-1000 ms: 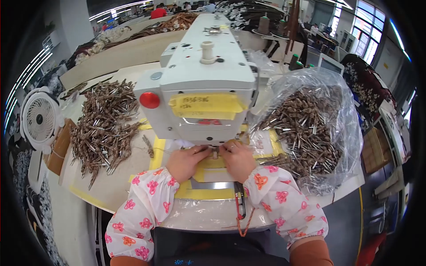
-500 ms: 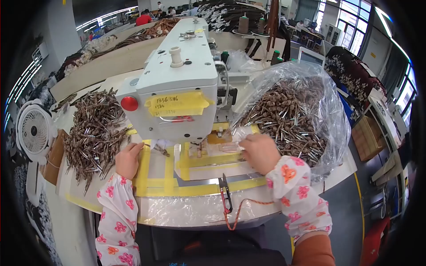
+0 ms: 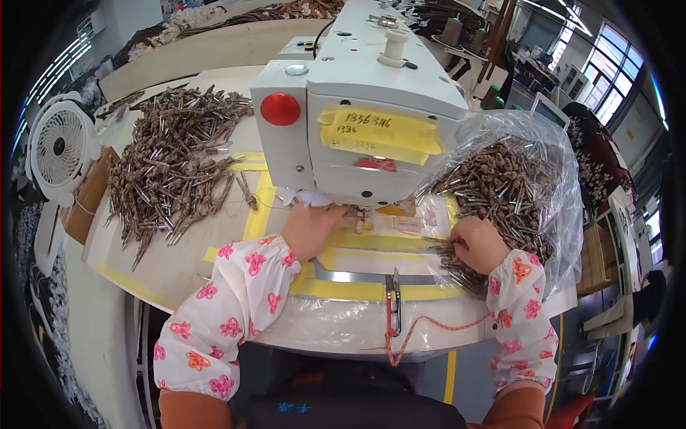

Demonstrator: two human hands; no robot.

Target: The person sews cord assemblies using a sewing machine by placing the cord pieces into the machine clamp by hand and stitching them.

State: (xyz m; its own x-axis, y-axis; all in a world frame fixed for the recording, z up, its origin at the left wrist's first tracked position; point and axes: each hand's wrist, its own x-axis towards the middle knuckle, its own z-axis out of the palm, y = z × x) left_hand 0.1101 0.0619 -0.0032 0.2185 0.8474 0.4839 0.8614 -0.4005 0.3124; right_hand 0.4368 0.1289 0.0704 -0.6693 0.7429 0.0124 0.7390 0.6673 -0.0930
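Note:
A white sewing machine [image 3: 386,107] stands in front of me. My left hand [image 3: 314,230] reaches under its head, fingers closed by the stitching area; the fingertips are partly hidden, so what they hold cannot be made out. On the right, my right hand [image 3: 480,245] is closed in a pinch on brown cords [image 3: 437,242] with silver tips, which stick out left of its fingers. More such cords lie below that hand, at the front of a pile [image 3: 500,179] in a clear plastic bag [image 3: 561,157]. Clear guide pieces [image 3: 407,224] sit on the bed between my hands.
A second pile of knotted brown cords [image 3: 171,157] covers the table's left side. Thread snips [image 3: 394,304] on an orange cord [image 3: 429,323] lie at the front edge. Yellow tape [image 3: 343,289] marks the work surface. A white fan [image 3: 61,146] stands far left.
My left hand has moved from beside the left pile to under the machine head. My right hand has gone from the machine bed to the right pile's front. The view has shifted.

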